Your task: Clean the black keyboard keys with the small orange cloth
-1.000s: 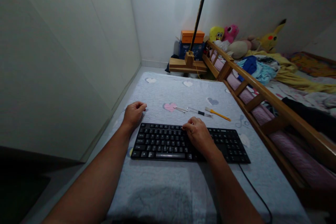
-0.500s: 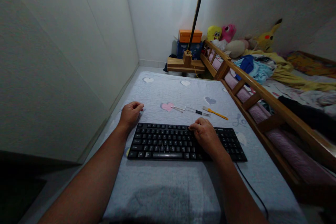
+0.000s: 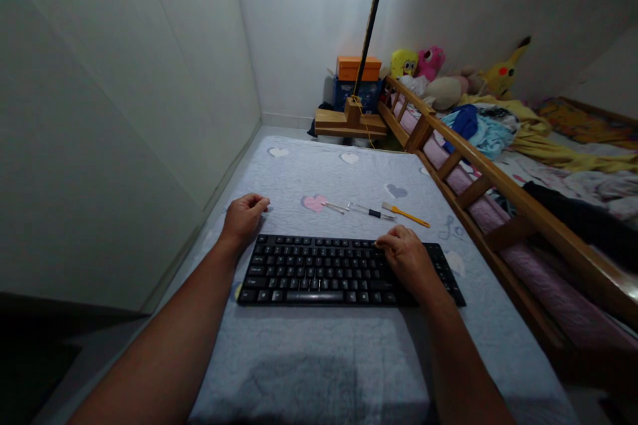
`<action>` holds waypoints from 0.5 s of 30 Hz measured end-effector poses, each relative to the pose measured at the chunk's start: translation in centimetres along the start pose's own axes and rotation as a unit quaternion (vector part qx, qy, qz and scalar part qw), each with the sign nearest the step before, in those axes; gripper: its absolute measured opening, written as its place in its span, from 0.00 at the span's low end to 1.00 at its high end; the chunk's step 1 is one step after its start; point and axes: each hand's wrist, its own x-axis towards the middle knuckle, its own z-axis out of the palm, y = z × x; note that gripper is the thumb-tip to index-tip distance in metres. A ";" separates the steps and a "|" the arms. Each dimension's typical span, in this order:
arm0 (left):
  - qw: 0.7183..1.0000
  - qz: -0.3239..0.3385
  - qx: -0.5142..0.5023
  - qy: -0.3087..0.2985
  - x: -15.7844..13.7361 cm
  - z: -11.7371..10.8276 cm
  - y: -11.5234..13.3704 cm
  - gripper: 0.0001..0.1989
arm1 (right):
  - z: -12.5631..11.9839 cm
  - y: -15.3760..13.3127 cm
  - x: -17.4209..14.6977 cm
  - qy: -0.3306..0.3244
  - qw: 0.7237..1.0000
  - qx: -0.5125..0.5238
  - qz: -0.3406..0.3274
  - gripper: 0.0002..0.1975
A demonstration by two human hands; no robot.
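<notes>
A black keyboard (image 3: pixel 319 272) lies flat on the cloth-covered table. Over its right part is my right hand (image 3: pixel 406 255), thumb and fingers pinched at the top row of keys; a small pale tip shows at the fingertips, too small to name. Beyond the keyboard's left corner rests my left hand (image 3: pixel 244 218), its fingers curled closed with nothing visible in them. Behind the keyboard lie thin white sticks like cotton swabs (image 3: pixel 335 207), a wire tool with a black grip (image 3: pixel 373 213) and a brush with a yellow handle (image 3: pixel 409 216).
A wooden bed rail (image 3: pixel 468 169) runs along the table's right side, with bedding and plush toys (image 3: pixel 405 63) beyond. At the far end stands a wooden lamp base (image 3: pixel 343 123) near stacked boxes (image 3: pixel 357 68). A white cabinet (image 3: pixel 114 113) closes the left side.
My right hand has slid to the right along the keyboard's top row, still pinched. My left hand holds its place on the cloth. The view has shifted slightly.
</notes>
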 end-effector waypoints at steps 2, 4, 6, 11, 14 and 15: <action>1.000 -0.001 -0.005 -0.002 0.0 0.0 0.0 0.10 | -0.1 -0.2 0.1 0.001 1.000 0.006 0.003 0.12; 1.000 0.002 -0.004 -0.002 0.0 0.0 0.0 0.11 | 0.0 -1.0 0.3 0.000 1.000 0.018 -0.004 0.11; 1.000 0.004 0.002 -0.001 0.0 0.0 -0.1 0.11 | 0.3 -2.0 0.5 -0.003 0.999 0.031 -0.021 0.11; 1.000 0.005 0.011 0.002 0.2 0.0 -0.5 0.12 | 1.0 -2.9 0.7 -0.003 0.999 0.025 -0.035 0.11; 1.000 0.010 0.018 0.002 0.2 0.0 -0.5 0.11 | 0.8 -1.9 0.3 -0.006 1.000 0.016 -0.024 0.11; 1.000 0.010 0.020 0.003 0.1 0.0 -0.4 0.11 | 0.7 -1.4 0.1 -0.006 1.000 0.013 -0.019 0.11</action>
